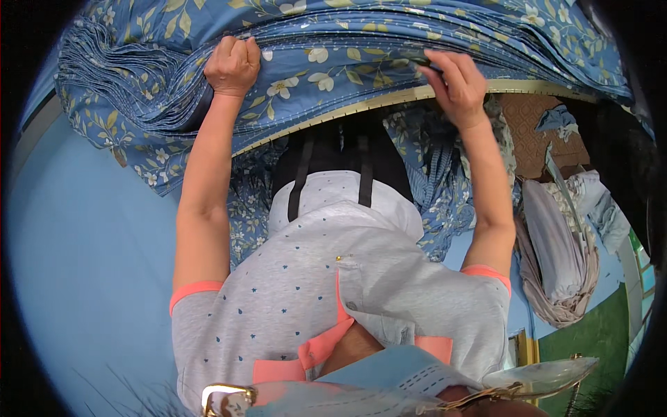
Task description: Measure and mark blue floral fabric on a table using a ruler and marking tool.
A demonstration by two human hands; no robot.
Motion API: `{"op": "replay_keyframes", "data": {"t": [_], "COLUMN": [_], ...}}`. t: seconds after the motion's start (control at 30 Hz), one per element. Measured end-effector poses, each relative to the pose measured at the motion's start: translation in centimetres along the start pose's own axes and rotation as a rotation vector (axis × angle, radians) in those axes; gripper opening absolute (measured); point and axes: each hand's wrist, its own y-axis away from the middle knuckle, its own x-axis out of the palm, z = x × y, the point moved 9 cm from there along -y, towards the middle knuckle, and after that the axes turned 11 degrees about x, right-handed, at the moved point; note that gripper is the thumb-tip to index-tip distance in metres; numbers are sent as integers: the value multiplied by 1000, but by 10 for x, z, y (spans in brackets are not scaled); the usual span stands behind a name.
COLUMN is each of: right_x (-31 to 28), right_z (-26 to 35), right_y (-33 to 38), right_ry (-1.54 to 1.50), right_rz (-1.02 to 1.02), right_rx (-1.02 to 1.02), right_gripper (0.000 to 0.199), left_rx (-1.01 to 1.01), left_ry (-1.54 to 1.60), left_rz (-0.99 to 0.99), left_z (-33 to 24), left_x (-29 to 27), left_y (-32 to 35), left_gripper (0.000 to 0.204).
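A thick stack of blue cloth printed with white and yellow flowers (361, 42) lies across a table whose pale edge (389, 101) curves below it. My left hand (233, 66) is closed on the hanging edge of the top layers at the left. My right hand (457, 83) pinches a dark thin object against the cloth edge at the right; I cannot make out what it is. Many layer edges fan out at the far left (111, 76).
More of the same flowered cloth hangs below the table (431, 187). A sack of pale fabric scraps (563, 257) stands at the right beside a brown mat (531, 139). Blue floor (90, 264) spreads at the left. My grey dotted top fills the lower middle.
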Motion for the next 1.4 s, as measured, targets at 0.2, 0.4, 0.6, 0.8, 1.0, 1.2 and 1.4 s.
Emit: {"op": "replay_keyframes", "data": {"t": [0.2,0.4,0.6,0.8,1.0,1.2,1.4], "right_x": [36,48,36,-9,5,52,79], "right_z": [-8,-9,-16,-35,-10,10,-6], "right_y": [15,6,20,111,108,29,37], "right_ry": [22,-16,-101,-43,-90,-189,-283], "right_rz": [-25,-40,-109,-222,-172,-258,-315], "right_rx": [245,404,457,762,731,712,807], "right_gripper": [44,30,24,17,19,20,16], "left_rx": [-7,-8,-6,-7,0,13,31], "left_ry": [29,18,27,-4,3,-18,32], "left_rz": [-24,-8,-2,14,2,20,-21], "left_z": [-1,1,1,2,0,-2,-3], "left_x": [0,0,4,1,1,5,1], "left_y": [-2,-1,-2,2,-1,-2,-5], "left_gripper": [31,30,31,32,32,32,31]}}
